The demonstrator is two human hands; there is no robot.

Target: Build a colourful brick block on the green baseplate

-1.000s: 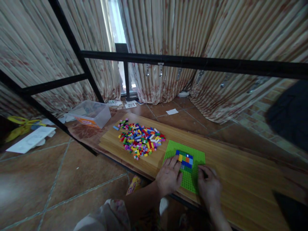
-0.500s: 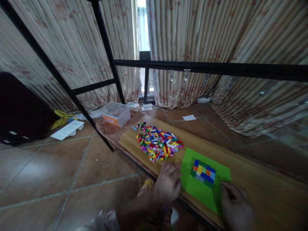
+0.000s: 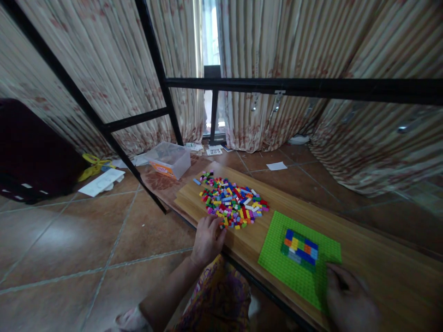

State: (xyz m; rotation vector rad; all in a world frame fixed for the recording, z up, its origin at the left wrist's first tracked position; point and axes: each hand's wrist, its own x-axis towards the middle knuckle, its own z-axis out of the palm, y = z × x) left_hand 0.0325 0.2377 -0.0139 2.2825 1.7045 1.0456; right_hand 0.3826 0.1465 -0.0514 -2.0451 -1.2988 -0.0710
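My left hand (image 3: 208, 240) is at the near edge of a pile of small toy building bricks (image 3: 230, 200), its fingers loosely bent over the closest ones and the thumb apart. No brick shows in its grasp. A green studded baseplate (image 3: 273, 260) lies on the wooden board to the right. On its middle sits a flat rectangle of joined bricks (image 3: 300, 249) in blue, orange, yellow, white and green. Beside the plate's right edge, my right hand (image 3: 349, 295) is closed with curled fingers. It is blurred, and whatever it holds is hidden.
The long wooden board (image 3: 374, 258) carries plate and pile. A clear plastic box (image 3: 169, 159) with an orange label stands past its far left end. Black metal bars (image 3: 294, 86) cross in front of striped curtains (image 3: 270, 41). A dark suitcase (image 3: 34, 152) stands left on the tiled floor.
My left hand has moved left and away from the baseplate to the near edge of the brick pile. The right hand stays by the plate's right edge. The view has shifted slightly.
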